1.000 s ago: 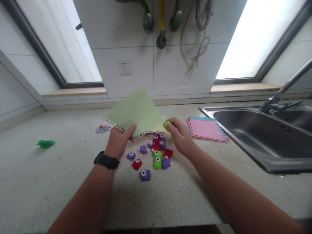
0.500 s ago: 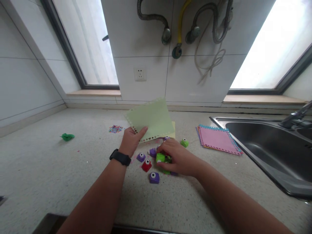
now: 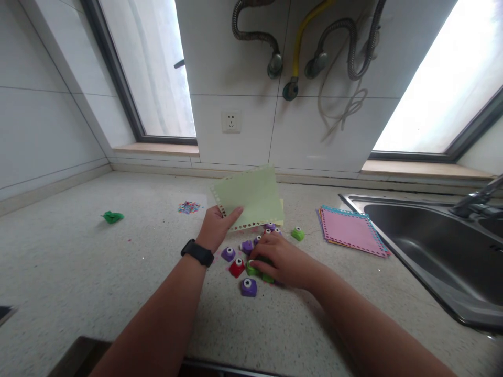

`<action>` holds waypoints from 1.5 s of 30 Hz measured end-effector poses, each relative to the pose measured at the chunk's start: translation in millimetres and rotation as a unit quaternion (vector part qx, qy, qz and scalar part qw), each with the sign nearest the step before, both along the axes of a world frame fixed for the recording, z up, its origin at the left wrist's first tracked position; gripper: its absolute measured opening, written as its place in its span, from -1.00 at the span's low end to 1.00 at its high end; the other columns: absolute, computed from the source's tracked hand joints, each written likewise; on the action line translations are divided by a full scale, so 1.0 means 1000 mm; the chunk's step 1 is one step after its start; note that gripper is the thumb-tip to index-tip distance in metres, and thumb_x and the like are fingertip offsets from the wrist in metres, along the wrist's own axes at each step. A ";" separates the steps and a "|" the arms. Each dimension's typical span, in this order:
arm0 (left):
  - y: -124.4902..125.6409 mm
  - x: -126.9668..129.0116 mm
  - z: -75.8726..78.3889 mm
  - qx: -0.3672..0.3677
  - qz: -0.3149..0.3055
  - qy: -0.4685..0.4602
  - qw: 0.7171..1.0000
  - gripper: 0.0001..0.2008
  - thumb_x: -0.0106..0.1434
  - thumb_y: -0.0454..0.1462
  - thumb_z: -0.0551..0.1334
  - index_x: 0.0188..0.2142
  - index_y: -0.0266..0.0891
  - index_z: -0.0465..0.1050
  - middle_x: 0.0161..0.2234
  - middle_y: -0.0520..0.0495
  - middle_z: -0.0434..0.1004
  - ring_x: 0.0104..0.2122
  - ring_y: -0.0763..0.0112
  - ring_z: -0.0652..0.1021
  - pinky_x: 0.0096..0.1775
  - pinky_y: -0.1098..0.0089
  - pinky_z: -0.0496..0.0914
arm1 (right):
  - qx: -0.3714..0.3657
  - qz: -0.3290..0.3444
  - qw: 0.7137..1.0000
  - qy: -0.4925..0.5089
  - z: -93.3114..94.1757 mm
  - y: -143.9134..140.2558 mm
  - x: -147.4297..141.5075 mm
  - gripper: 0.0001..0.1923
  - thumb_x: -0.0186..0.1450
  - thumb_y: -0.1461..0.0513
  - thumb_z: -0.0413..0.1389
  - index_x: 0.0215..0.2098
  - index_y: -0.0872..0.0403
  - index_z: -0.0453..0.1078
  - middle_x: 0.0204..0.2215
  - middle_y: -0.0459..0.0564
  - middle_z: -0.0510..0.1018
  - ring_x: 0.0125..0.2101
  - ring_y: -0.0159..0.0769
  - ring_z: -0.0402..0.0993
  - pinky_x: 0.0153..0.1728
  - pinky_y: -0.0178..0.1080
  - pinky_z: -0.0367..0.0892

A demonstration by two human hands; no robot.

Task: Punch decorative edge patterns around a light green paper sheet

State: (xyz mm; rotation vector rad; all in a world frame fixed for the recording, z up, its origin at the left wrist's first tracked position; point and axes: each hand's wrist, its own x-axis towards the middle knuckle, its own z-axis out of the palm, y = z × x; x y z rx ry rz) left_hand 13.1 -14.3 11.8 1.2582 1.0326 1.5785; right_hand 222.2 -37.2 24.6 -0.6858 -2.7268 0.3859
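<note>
green sheet [image 3: 251,196] pinched in left hand [image 3: 215,229], raised over counter [image 3: 98,272]; right hand [image 3: 277,259] curled on one green punch [image 3: 252,268] among purple and red punches; one green punch [image 3: 297,233] apart

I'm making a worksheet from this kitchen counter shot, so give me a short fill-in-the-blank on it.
1. The left hand holds a light ____ paper sheet.
2. The right hand rests on the small ____ punches.
3. The pink sheets lie beside the ____.

Missing words: green; craft; sink
</note>
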 end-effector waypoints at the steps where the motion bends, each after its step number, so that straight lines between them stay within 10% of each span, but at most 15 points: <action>1: 0.000 0.000 0.000 0.001 0.002 -0.001 1.000 -0.58 0.09 -0.09 0.42 -0.11 -0.29 0.60 -0.07 -0.20 0.63 -0.13 0.17 0.62 -0.02 0.18 0.44 | 0.000 0.001 1.000 0.004 0.000 0.000 0.000 -0.82 0.41 0.17 0.08 -0.16 0.05 0.51 -0.27 0.04 0.53 -0.18 -0.20 0.41 -0.08 -0.11 0.26; 24: 0.014 -0.004 -0.010 0.011 0.064 -0.055 0.996 -0.48 0.01 -0.07 0.46 -0.08 -0.32 0.59 -0.07 -0.24 0.63 -0.11 0.16 0.62 0.00 0.20 0.44 | -0.090 -0.216 0.958 0.165 0.004 0.044 0.050 -0.79 0.34 0.14 0.09 -0.24 0.06 0.53 -0.40 -0.01 0.61 -0.44 -0.27 0.44 -0.38 -0.18 0.31; 33: 0.017 -0.006 -0.012 0.014 0.047 -0.069 0.996 -0.50 0.06 -0.08 0.43 -0.07 -0.33 0.57 -0.07 -0.24 0.63 -0.12 0.16 0.62 -0.01 0.19 0.45 | -0.015 0.024 0.995 0.091 0.017 -0.006 -0.003 -0.74 0.38 0.18 0.11 0.01 0.00 0.46 -0.15 0.01 0.57 -0.10 -0.19 0.39 0.00 -0.07 0.22; 45: 0.018 -0.005 -0.014 0.023 0.046 -0.042 0.998 -0.55 0.11 -0.08 0.40 -0.10 -0.33 0.58 -0.07 -0.23 0.63 -0.10 0.15 0.61 0.00 0.16 0.44 | 0.060 -0.072 0.996 0.002 0.002 -0.010 -0.022 -0.77 0.41 0.14 0.04 -0.10 0.03 0.49 -0.20 0.04 0.52 -0.12 -0.14 0.31 -0.04 -0.09 0.16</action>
